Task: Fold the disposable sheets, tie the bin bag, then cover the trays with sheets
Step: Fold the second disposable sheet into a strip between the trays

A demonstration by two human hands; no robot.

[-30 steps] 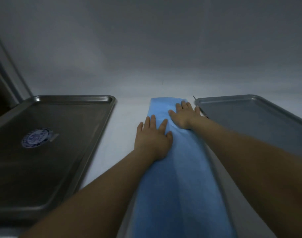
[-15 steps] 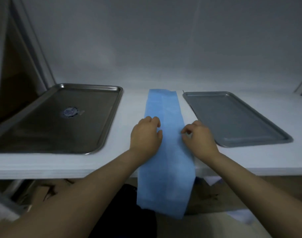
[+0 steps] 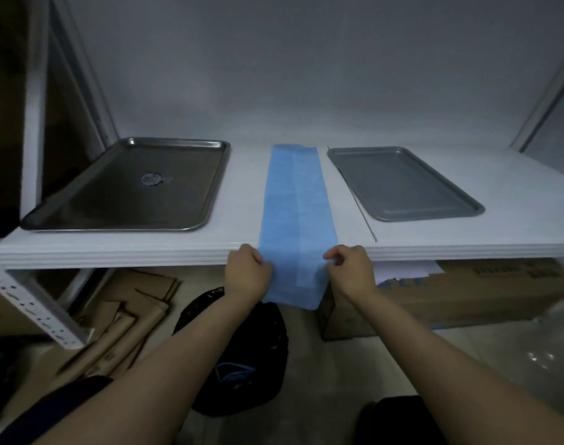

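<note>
Currently my left hand [image 3: 247, 271] and right hand [image 3: 351, 271] each pinch a side edge of the long folded blue disposable sheet [image 3: 295, 200], fingers curled, where it hangs over the white shelf [image 3: 515, 220] front. It lies as 1 strip between 2 trays: dark shiny steel tray [image 3: 113, 194] left, matte grey tray [image 3: 402, 184] right.

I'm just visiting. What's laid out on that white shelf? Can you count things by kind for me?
Metal trays: 2, the left tray and the right tray
Blue disposable sheet: 1, folded into a long strip, with the left hand and right hand pinching its near end
Total: 3
</note>
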